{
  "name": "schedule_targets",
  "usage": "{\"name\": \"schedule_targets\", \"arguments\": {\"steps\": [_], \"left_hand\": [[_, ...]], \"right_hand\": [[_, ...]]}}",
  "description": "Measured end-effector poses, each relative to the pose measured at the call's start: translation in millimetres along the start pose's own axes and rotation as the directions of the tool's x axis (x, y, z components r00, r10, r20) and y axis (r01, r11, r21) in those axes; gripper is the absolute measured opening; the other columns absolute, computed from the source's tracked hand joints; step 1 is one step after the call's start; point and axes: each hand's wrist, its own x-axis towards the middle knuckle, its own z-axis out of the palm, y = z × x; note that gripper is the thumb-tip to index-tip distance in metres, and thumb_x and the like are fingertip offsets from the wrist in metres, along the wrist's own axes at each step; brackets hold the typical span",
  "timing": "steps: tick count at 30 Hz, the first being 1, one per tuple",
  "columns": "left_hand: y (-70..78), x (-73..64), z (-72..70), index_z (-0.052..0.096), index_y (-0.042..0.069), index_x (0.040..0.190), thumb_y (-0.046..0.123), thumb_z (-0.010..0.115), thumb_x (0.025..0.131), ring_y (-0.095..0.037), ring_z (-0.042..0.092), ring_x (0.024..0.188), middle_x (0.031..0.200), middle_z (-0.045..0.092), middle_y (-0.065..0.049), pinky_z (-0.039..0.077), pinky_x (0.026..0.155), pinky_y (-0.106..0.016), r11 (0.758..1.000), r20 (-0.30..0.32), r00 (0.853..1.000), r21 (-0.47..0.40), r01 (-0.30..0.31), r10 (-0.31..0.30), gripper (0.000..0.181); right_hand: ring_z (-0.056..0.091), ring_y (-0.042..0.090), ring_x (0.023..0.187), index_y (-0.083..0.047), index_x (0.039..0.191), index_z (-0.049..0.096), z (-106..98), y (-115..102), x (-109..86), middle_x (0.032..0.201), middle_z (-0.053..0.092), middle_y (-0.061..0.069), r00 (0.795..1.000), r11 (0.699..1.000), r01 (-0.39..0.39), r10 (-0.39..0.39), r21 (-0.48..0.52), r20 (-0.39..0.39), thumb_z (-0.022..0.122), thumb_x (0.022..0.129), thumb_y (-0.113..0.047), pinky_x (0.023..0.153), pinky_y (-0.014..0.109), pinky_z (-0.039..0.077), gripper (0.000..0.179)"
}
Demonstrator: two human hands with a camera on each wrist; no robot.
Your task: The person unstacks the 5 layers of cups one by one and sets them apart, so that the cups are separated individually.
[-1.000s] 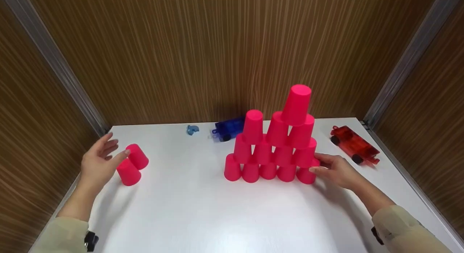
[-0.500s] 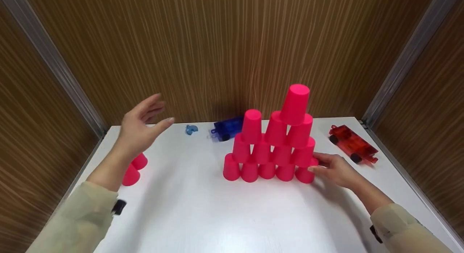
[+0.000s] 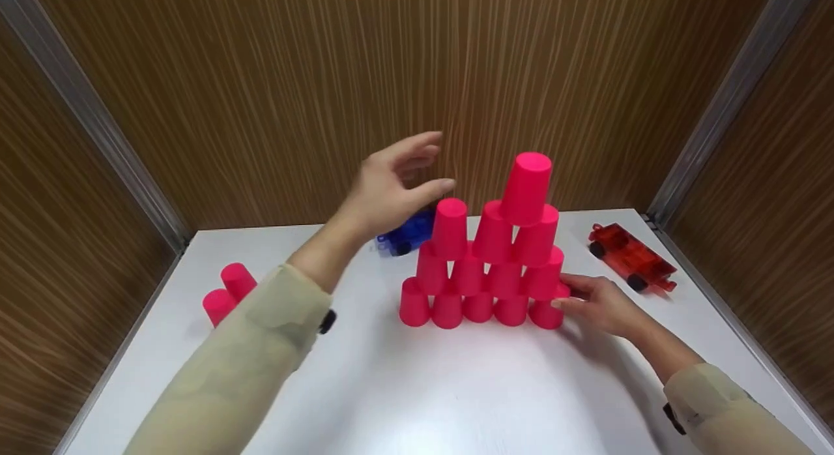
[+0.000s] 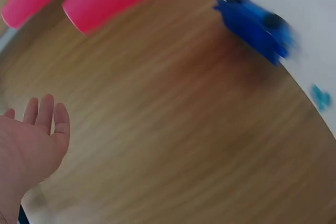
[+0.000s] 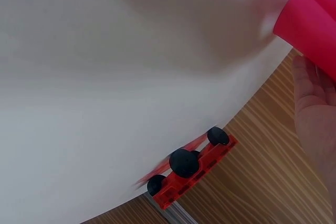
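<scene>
A stepped stack of upside-down pink cups point(image 3: 449, 227) stands on the white table point(image 3: 417, 390). Its lower two rows hold several cups, the third row three, and a single top cup point(image 3: 526, 188) sits over the right pair. My left hand point(image 3: 384, 188) is in the air by the stack's upper left, fingers spread and holding nothing; its palm shows in the left wrist view. With thumb in front and fingers behind, my right hand point(image 3: 603, 305) holds the bottom-right cup point(image 3: 546, 315). In the right wrist view those fingers point(image 5: 310, 82) touch a cup's side.
Two more pink cups point(image 3: 238, 280) stand at the left, partly behind my left sleeve. A blue toy car point(image 3: 410, 235) is behind the stack, a red toy car point(image 3: 632, 256) to its right. A small teal piece point(image 4: 320, 97) shows in the left wrist view. Wood-grain panels enclose the table.
My left hand has moved from beside the two loose cups, up and rightward, to the stack's upper left, still with nothing in it. The right hand and the stack have stayed in place.
</scene>
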Motion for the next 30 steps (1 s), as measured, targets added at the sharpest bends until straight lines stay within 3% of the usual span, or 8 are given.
{"name": "schedule_targets", "arguments": {"steps": [7, 13, 21, 30], "left_hand": [[20.5, 23.7, 43.4, 0.052, 0.019, 0.158, 0.033, 0.080, 0.096, -0.013, 0.057, 0.136, 0.150, 0.059, 0.000, 0.052, 0.106, -0.029, 0.998, 0.075, 0.997, -0.064, 0.017, -0.012, 0.069], [24.4, 40.2, 67.3, 0.050, 0.019, 0.159, 0.030, 0.080, 0.097, -0.014, 0.056, 0.135, 0.152, 0.058, -0.003, 0.053, 0.103, -0.025, 0.990, 0.110, 0.993, -0.130, 0.058, -0.043, 0.069], [22.1, 45.4, 83.8, 0.051, 0.016, 0.158, 0.026, 0.080, 0.097, -0.011, 0.060, 0.121, 0.142, 0.063, 0.001, 0.055, 0.095, -0.023, 0.986, 0.125, 0.991, -0.149, 0.067, -0.049, 0.069], [22.0, 45.1, 88.2, 0.054, 0.014, 0.156, 0.016, 0.077, 0.099, -0.014, 0.063, 0.112, 0.140, 0.064, -0.004, 0.058, 0.089, -0.025, 0.987, 0.114, 0.992, -0.149, 0.062, -0.045, 0.061]], "right_hand": [[0.060, 0.043, 0.133, -0.002, 0.156, 0.050, -1.0, -5.2, -0.3, 0.145, 0.063, 0.020, 1.000, 1.000, -0.006, 0.006, -0.001, 0.010, 0.077, 0.099, -0.035, 0.106, 0.053, 0.054, 0.072], [0.060, 0.042, 0.133, -0.005, 0.158, 0.049, -2.8, -4.9, 0.7, 0.144, 0.064, 0.017, 0.999, 1.000, -0.027, 0.027, -0.007, 0.017, 0.077, 0.098, -0.038, 0.106, 0.054, 0.054, 0.074], [0.058, 0.043, 0.134, -0.005, 0.158, 0.049, -2.4, -6.2, 2.3, 0.144, 0.064, 0.017, 0.999, 1.000, -0.021, 0.021, -0.016, 0.028, 0.076, 0.099, -0.040, 0.106, 0.055, 0.053, 0.074], [0.057, 0.044, 0.136, -0.004, 0.158, 0.048, 0.6, -11.4, 6.6, 0.146, 0.062, 0.019, 0.998, 0.999, -0.040, 0.040, 0.009, 0.038, 0.077, 0.098, -0.039, 0.104, 0.050, 0.055, 0.076]]}}
